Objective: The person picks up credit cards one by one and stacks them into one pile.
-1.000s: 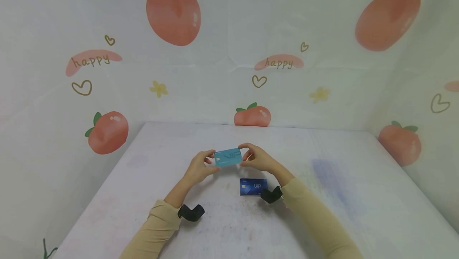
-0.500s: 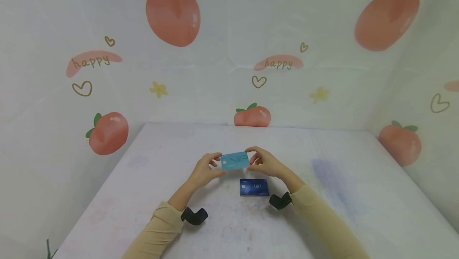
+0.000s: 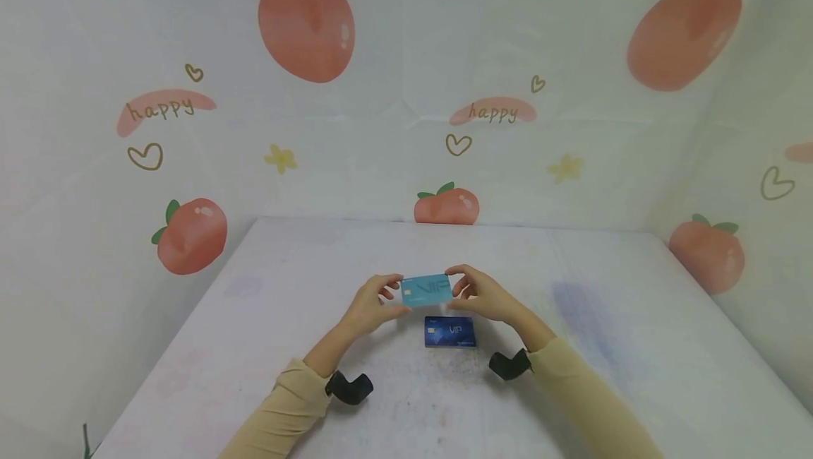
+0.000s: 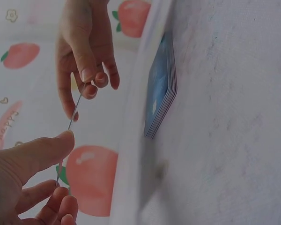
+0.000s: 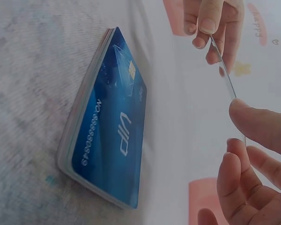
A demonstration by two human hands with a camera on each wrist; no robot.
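A light-blue VIP card [image 3: 426,290] is held up between my two hands, above the table and just beyond a stack of cards. My left hand [image 3: 371,306] pinches its left end between thumb and fingers. At the other end, my right hand [image 3: 485,294] grips the card the same way. Seen from each wrist, the card appears nearly edge-on as a thin line. Below lies the neat stack of VIP cards [image 5: 114,126], several deep, with a dark-blue one on top; the left wrist view shows the layered edges of this stack [image 4: 161,86].
The white table [image 3: 305,247] has faint stains and a bluish smudge [image 3: 587,325] on the right. Behind it hangs a white cloth [image 3: 394,35] printed with peaches and hearts. A black device [image 3: 351,388] sits on the left wrist, another black device [image 3: 509,364] on the right.
Both hands have carried the light-blue card to the right and slightly nearer, bringing it over toward the stack. The right forearm no longer covers a corner of the stack.
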